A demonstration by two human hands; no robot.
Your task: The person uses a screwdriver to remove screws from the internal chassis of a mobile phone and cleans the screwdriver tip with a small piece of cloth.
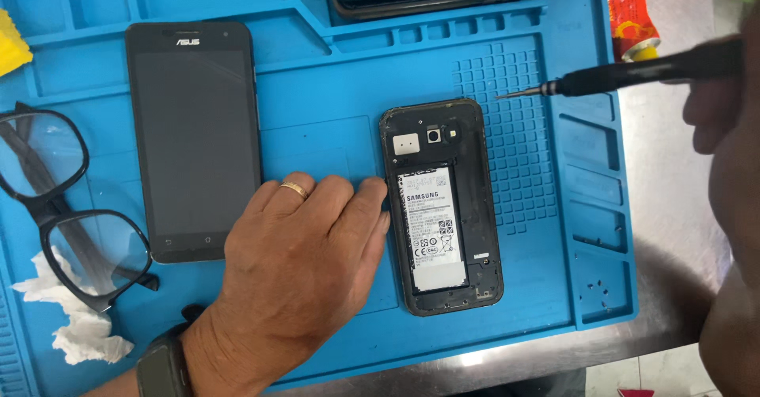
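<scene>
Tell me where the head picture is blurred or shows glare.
Head view: the right hand at the right edge is close and out of focus; the opened phone, left hand and blue mat are sharp; faint reflections on the black phone screen and glasses.

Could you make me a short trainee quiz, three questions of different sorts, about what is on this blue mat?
1. True or false: the opened phone lies with its back cover off and its battery showing.
2. Multiple choice: what does the right hand hold? A) a tissue B) a black screwdriver C) the glasses
3. Fill in: the left hand rests on the blue mat, its fingertips against the ______ edge of the opened phone as seen in the picture.

Key
1. True.
2. B; its tip hangs above the mat, clear of the phone.
3. Left; the black glasses and the intact dark-screened phone lie further left.
</scene>
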